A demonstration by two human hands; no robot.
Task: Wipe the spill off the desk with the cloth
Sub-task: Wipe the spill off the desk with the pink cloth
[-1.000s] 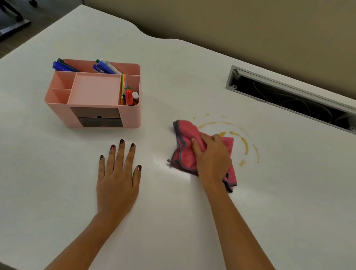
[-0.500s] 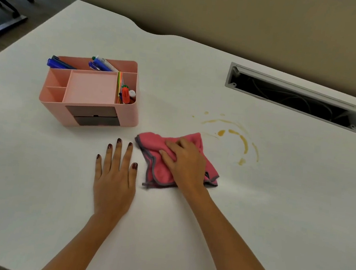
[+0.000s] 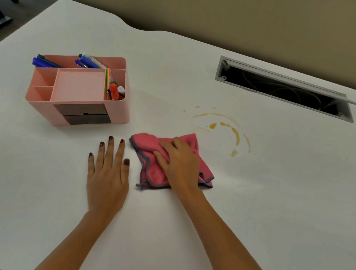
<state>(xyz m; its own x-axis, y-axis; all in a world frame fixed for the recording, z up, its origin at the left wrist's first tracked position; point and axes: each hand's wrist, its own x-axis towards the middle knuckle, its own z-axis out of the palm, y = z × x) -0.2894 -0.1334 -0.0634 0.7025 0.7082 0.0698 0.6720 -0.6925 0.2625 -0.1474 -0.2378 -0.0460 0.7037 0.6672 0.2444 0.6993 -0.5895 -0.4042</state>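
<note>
Pink cloth [image 3: 157, 172] lying bunched under curled right hand [image 3: 180, 163] fingers, short of spill [image 3: 236, 136]; left hand [image 3: 108, 171] lying splayed on desk [image 3: 275, 200].

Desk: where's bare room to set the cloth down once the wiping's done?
Bare desk lies right of the right hand, below the spill; more lies near the front edge beside both forearms. It is crowded between the organizer, left hand and cloth.

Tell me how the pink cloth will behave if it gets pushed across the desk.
The cloth is bunched and folded under the right hand, so it is probably floppy and will crumple. The desk looks smooth, so it should slide easily.
</note>
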